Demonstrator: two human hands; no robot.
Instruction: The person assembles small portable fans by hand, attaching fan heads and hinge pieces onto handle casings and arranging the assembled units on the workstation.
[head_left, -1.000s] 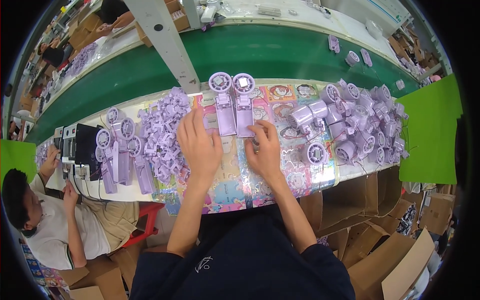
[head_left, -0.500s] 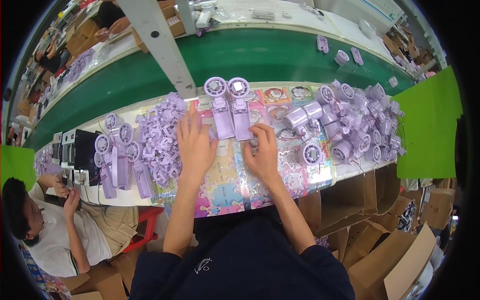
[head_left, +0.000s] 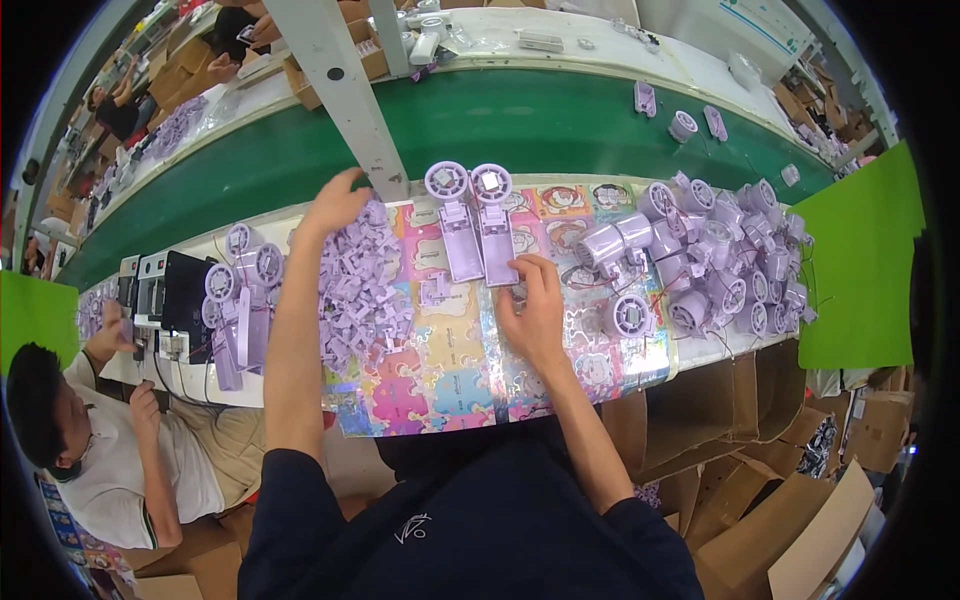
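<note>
Two light purple handheld fan bodies (head_left: 462, 240) lie side by side in front of me, round heads away from me, hollow handles toward me. Beside the right one's handle end is my right hand (head_left: 535, 312); its bent fingertips touch the handle edge, with the thumb apart. My left hand (head_left: 335, 207) reaches over the far end of a heap of small purple plastic parts (head_left: 365, 285). Its fingers are bent down there, and whether they grip a part is hidden. One loose small purple part (head_left: 434, 290) lies left of the handles.
Many wired purple fan heads (head_left: 715, 250) are piled at the right, with a single one (head_left: 630, 316) nearer. More fan bodies (head_left: 240, 330) stand left, by a seated co-worker (head_left: 130, 450). A metal post (head_left: 345, 90) rises before the green conveyor belt (head_left: 520, 115). Cardboard boxes (head_left: 690, 415) sit lower right.
My left hand has moved from beside the fan bodies leftward and away to the heap's far end, uncovering the loose small part. My right hand stays at the right handle's end. The view has shifted slightly.
</note>
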